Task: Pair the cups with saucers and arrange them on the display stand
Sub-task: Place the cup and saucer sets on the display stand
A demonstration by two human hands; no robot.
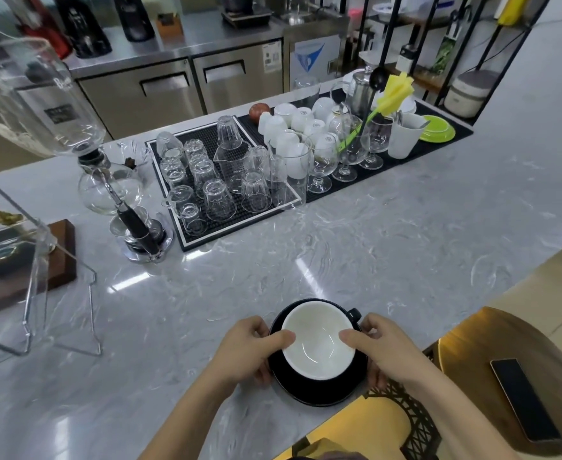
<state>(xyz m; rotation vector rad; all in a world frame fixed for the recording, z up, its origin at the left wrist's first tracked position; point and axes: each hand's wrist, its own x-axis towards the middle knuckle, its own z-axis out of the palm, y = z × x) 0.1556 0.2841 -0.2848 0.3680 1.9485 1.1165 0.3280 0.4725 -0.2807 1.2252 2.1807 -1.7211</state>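
A: Both hands up front, left hand (pixel 253 346) and right hand (pixel 380 348), each w/ its grip clasped on the black saucer (pixel 309 390), thumbs over the cup (pixel 317 340) rim. Cup's sitting on it, near edge of the worktop (pixel 372 244).

B: So pairing's done imo. Next = carry it level to the clear display stand (pixel 34 260) far left, w/o letting the cup slide.

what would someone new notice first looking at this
Front and centre, both hands, left hand and right hand, grip a black saucer carrying a black cup with a white inside, at the near counter edge. Behind, black mats are crowded with upturned glasses and white cups. A glass siphon brewer stands to the left.
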